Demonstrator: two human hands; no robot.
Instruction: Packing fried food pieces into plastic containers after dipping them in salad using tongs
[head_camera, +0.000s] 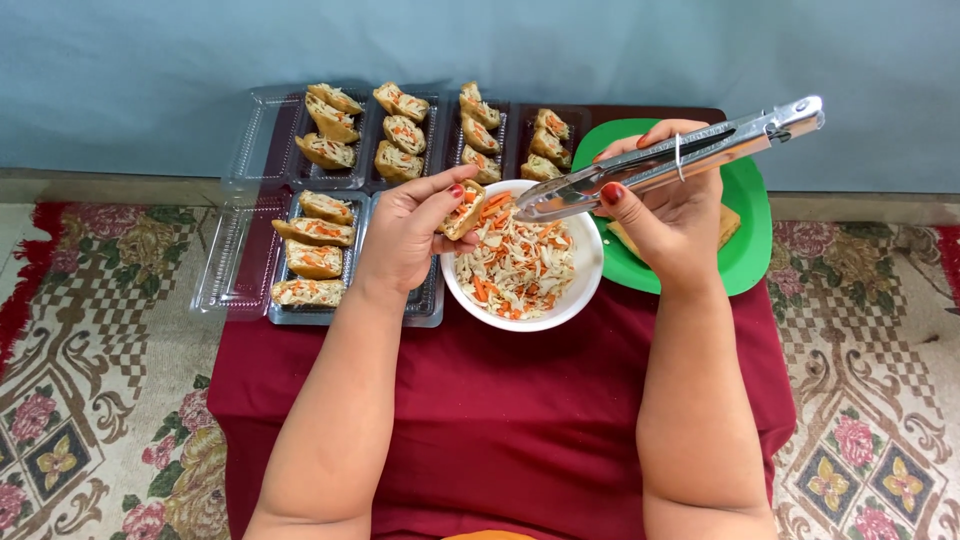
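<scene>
The left hand (405, 235) gripped a stuffed pocket (463, 210) in its fingers, right over the near-left rim of the white bowl (585, 290) w/ shredded veg. The right hand (672, 205) squeezed steel tongs (670, 160), tips closed above the bowl. Left of the bowl sat clear trays (240, 260) w/ filled pockets; a green plate (750, 240) lay just right, all on a red-clothed worktop (500, 400).
</scene>
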